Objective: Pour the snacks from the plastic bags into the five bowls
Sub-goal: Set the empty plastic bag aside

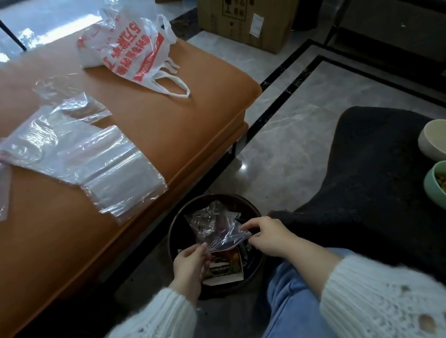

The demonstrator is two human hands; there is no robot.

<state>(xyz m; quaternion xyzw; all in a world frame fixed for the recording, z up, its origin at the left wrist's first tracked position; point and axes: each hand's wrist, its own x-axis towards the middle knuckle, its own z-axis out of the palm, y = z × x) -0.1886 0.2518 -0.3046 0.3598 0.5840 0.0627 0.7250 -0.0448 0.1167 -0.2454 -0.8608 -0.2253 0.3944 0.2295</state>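
We are pinching a crumpled clear plastic bag [216, 230] between our left hand [190, 265] and right hand [268, 238], both clenched on its edges, holding it over a round dark bin [173, 233] on the floor; a printed box [223, 269] is lying inside the bin. The bag is looking empty. To our right, on a dark cushion [364, 174], a green bowl [439, 200] is holding yellowish snacks, and a cream bowl [433, 148] beyond it is sitting empty. Farther off, flattened clear bags [90, 158] and a red-printed white bag [134, 51] are lying on the orange bench [36, 244].
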